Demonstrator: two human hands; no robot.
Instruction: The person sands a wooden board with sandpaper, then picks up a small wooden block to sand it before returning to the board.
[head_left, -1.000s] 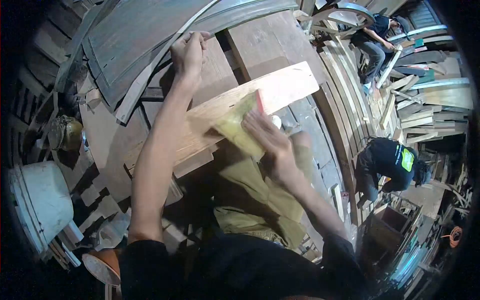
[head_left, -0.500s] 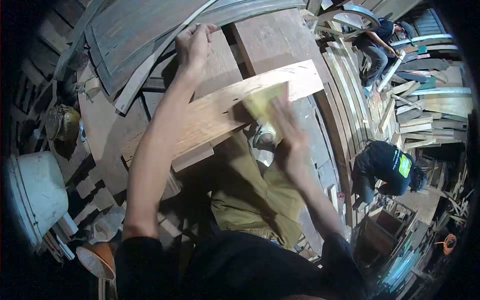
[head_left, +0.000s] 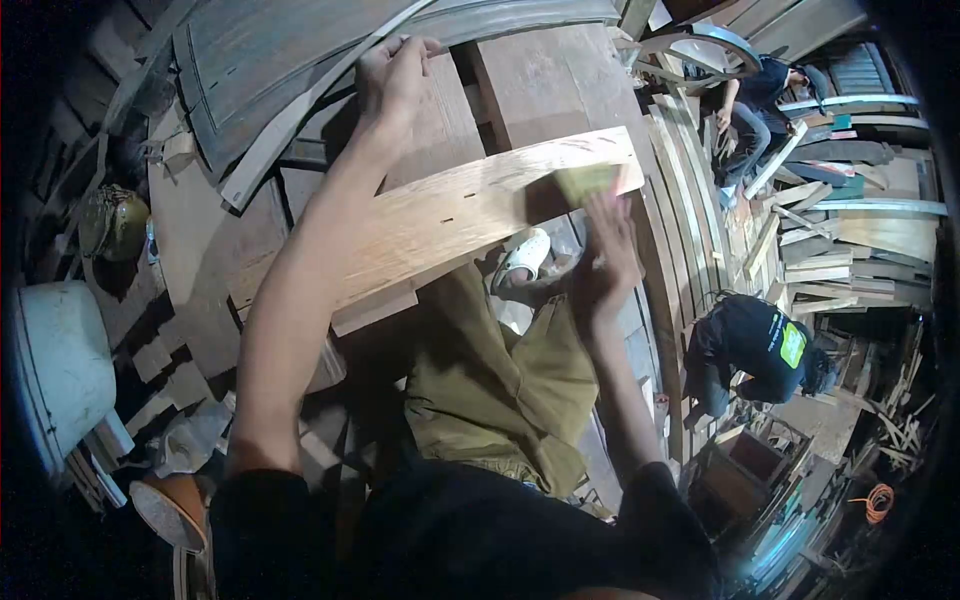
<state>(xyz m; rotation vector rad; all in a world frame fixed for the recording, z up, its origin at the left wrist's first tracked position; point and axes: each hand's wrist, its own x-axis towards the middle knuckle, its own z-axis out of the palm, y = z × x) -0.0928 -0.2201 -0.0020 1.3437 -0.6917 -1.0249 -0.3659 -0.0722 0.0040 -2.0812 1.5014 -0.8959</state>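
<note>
A pale wooden board (head_left: pixel 440 220) with small slots lies slantwise across the planks before me. My right hand (head_left: pixel 608 235) presses a yellowish sheet (head_left: pixel 588 184), perhaps sandpaper, onto the board's right end; the fingers are a little blurred. Beyond the board, my left hand (head_left: pixel 396 72) is at the curved pale wood strip (head_left: pixel 290 120), its fingers curled; what they hold, if anything, is hidden. A dark panelled wooden piece (head_left: pixel 300 60) lies behind that strip.
One person (head_left: pixel 765 345) bends over at the right; another (head_left: pixel 765 100) sits at the upper right among timber. A white container (head_left: pixel 70 360) stands left, with an orange-brown bucket (head_left: pixel 170 510) below it. An orange coil (head_left: pixel 877 503) lies lower right.
My right hand and the yellowish sheet have moved right along the board to its end. My left hand stays by the curved strip. The seated person's arm has shifted.
</note>
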